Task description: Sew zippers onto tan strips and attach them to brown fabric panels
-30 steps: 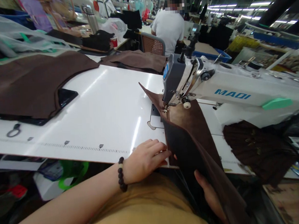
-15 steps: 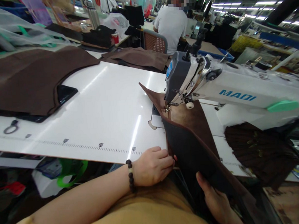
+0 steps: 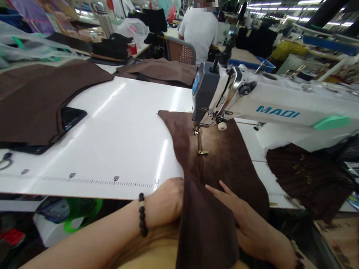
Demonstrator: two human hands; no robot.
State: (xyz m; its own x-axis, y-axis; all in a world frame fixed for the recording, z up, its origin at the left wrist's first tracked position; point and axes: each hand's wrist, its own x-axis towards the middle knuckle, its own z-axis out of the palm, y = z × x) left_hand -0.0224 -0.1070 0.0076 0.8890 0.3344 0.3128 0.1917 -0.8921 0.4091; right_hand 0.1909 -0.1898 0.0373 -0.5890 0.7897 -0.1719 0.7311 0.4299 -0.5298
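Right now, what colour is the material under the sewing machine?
The material is dark brown, clearest in the head view.

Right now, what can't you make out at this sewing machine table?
In the head view:
Left hand: fingertips and grip hidden behind the folded brown fabric.
Needle: too small to tell beside the presser foot.
Flat black object: mostly covered by stacked brown pieces.
Right forearm: cut off by the bottom edge.

bright strip lights [image 3: 309, 1] overhead, brown lattice-backed chair [image 3: 180, 51], dark slanting beam [image 3: 327, 4]
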